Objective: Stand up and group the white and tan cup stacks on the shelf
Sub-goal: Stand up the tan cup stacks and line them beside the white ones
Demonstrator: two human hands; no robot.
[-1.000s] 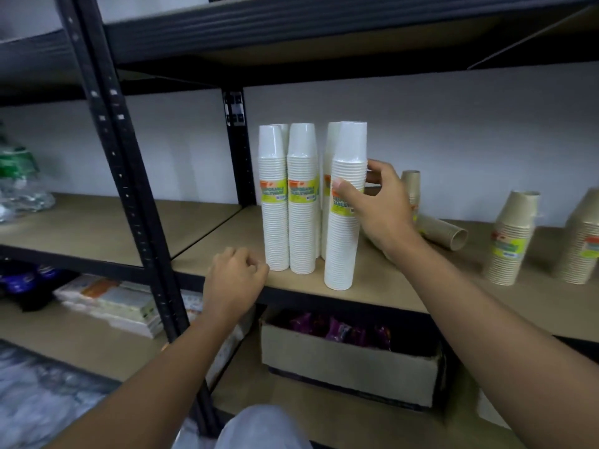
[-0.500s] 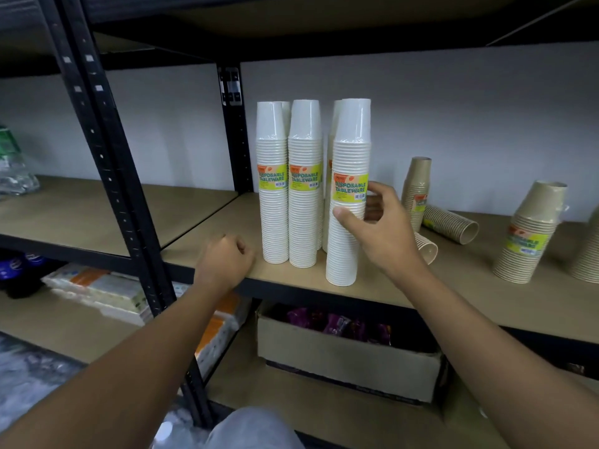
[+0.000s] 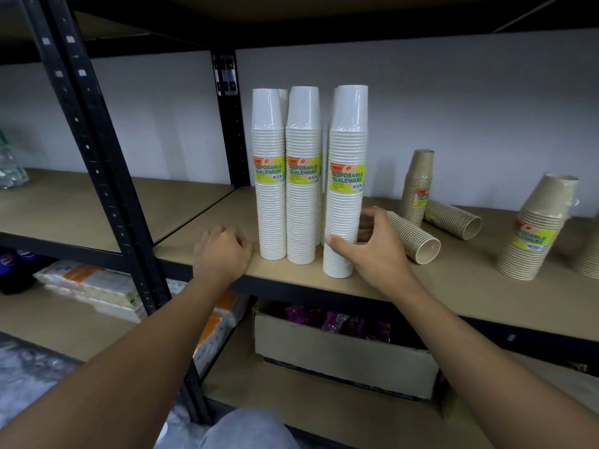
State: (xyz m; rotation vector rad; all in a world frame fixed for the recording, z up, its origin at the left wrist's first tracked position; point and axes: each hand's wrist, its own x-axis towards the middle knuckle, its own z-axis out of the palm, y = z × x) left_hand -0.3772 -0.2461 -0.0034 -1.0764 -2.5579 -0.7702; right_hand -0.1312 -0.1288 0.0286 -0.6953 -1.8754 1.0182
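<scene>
Several tall white cup stacks stand upright on the shelf [image 3: 291,278]. The front right white stack [image 3: 346,189] has my right hand [image 3: 369,251] wrapped around its lower part, thumb in front. Two more white stacks [image 3: 287,189] stand just left of it, others hide behind. My left hand [image 3: 223,252] rests as a fist on the shelf edge, holding nothing. Tan stacks sit to the right: two lie on their sides [image 3: 413,236] [image 3: 453,218], one stands upright at the wall [image 3: 418,186], another stands further right [image 3: 538,228].
A black upright post [image 3: 107,176] rises at the left, a back post [image 3: 228,118] behind the white stacks. A cardboard box [image 3: 343,348] with purple packets sits on the lower shelf. Wrapped packs [image 3: 90,283] lie lower left. An upper shelf hangs overhead.
My right hand slid down the front white stack from its label to near its base. The view shifted, showing more tan stacks at the right. My left fist stayed on the shelf edge.
</scene>
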